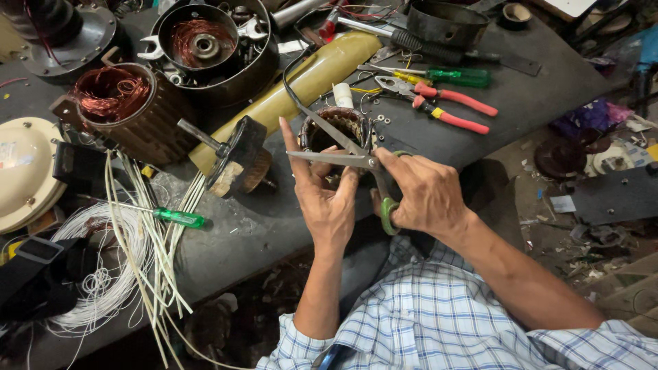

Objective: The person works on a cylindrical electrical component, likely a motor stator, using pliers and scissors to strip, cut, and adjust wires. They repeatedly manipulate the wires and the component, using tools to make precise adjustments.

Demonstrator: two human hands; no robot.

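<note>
A: Surface first. What's the bench like?

B: Dark grey worktable (521, 89), worn and crowded. Two motor stators with copper windings (113, 92) at upper left, a cream-coloured round cover (24, 168) at the left edge, a coil of white wire (103, 288) and loose white sleeving strips (154, 226) at lower left. A green-handled screwdriver (177, 218) lies among the strips. Red-handled pliers (449, 103) sit upper right beside a second green screwdriver (456, 75). Littered floor to the right, with scraps and debris.

A: The hands?

B: Right hand (425, 195) is closed around the green handles of a pair of scissors (343, 147), blades spread wide, tips pointing left and up-left. Left hand (325, 199) is raised just beside the blades, index finger upright, the other fingers curled; it seems to pinch something small, too small to tell what.

A: And behind them?

B: A small stator (339, 123) rests on the table, directly behind both hands, partly hidden by the left fingers. A black cable (291, 82) curves up from it.
</note>
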